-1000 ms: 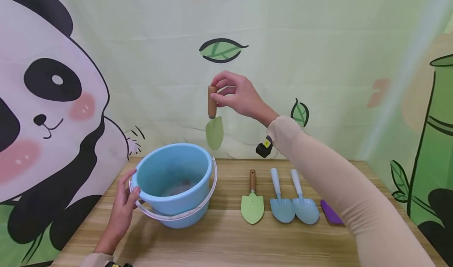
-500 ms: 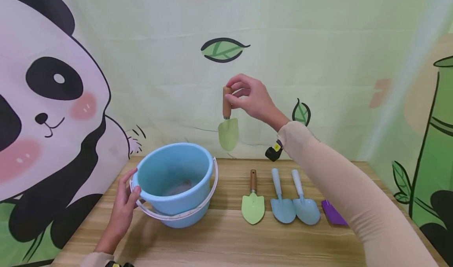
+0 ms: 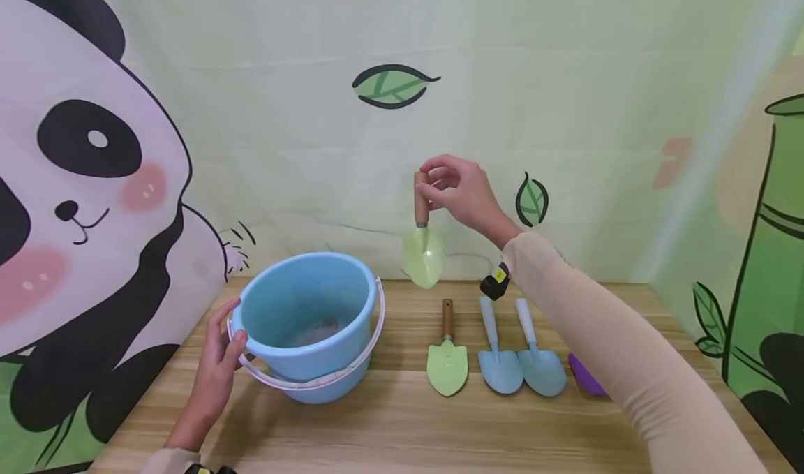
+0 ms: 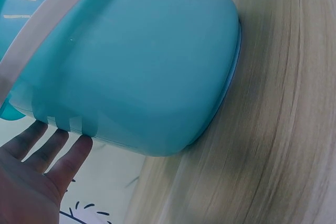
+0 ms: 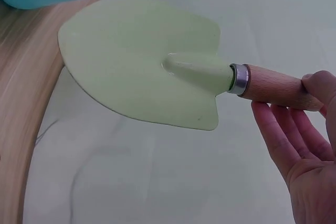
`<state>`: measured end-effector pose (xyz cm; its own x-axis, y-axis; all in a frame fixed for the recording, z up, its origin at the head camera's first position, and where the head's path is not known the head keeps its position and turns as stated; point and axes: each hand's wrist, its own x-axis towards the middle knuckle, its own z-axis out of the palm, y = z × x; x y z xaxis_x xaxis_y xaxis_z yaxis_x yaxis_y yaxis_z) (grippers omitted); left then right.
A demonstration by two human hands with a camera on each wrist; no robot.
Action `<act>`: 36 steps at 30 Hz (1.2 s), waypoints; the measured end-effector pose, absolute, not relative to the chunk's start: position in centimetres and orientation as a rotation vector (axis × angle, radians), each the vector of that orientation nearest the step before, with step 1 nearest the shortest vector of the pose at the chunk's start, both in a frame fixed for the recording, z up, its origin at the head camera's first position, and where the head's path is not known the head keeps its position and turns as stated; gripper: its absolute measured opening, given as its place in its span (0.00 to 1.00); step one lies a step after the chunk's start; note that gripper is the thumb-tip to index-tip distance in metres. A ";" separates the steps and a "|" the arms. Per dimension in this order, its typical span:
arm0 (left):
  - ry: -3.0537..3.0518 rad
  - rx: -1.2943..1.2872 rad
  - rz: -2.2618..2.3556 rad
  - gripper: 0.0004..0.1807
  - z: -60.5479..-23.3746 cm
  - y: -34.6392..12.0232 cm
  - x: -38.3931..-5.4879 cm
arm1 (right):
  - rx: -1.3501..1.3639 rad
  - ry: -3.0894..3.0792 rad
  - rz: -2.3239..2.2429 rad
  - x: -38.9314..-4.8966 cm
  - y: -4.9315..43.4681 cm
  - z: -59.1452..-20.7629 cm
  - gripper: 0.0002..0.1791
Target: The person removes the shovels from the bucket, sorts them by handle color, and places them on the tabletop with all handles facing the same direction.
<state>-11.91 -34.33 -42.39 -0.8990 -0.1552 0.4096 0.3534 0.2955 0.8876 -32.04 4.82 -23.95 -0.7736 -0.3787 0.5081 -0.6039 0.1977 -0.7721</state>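
Up in front of the back wall my right hand (image 3: pixel 461 191) pinches the wooden handle of a green trowel (image 3: pixel 423 257), thumb and fingertips near the handle's top end. Its blade hangs downward, right of the bucket and above the table's far edge. In the right wrist view the trowel's blade (image 5: pixel 142 61) shows fully, with a metal collar at the handle. My left hand (image 3: pixel 213 369) rests against the left side of a light blue bucket (image 3: pixel 308 373), just at its rim. The left wrist view shows its fingers (image 4: pixel 68 163) nearly straight, tips touching the bucket wall.
A second green trowel (image 3: pixel 447 369) lies on the wooden table (image 3: pixel 389 432), right of the bucket. Beside it lie two blue trowels (image 3: pixel 500 373) with pale handles. A purple piece (image 3: pixel 585 378) is partly hidden by my right sleeve. The bucket's white handle (image 3: pixel 326 380) hangs down in front.
My right hand has carried the green trowel to the right, away from above the bucket's edge, and lately a little lower. The left hand and bucket stay in place.
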 end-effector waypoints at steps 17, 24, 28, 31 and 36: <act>-2.147 -0.176 -1.639 0.29 -42.4 -34.2 -11.9 | 0.837 -2.302 1.661 -33.3 5.2 -28.4 0.16; -2.160 -0.172 -1.639 0.30 -42.3 -34.3 -11.9 | 0.784 -2.332 1.714 -33.4 4.9 -30.6 0.15; -2.163 -0.163 -1.639 0.30 -42.3 -34.3 -11.9 | 0.758 -2.334 1.757 -33.5 4.7 -32.0 0.15; -2.162 -0.161 -1.639 0.30 -42.3 -34.3 -11.9 | 0.734 -2.342 1.787 -33.7 4.4 -33.1 0.14; -2.161 -0.160 -1.637 0.30 -42.4 -34.3 -11.9 | 0.684 -2.369 1.825 -33.8 3.9 -34.7 0.15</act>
<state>-11.87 -34.30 -42.39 -0.9040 -0.1595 0.3966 0.3385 0.2994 0.8921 -33.81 3.88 -34.68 -0.8979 -0.3003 0.3220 -0.3879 0.1938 -0.9011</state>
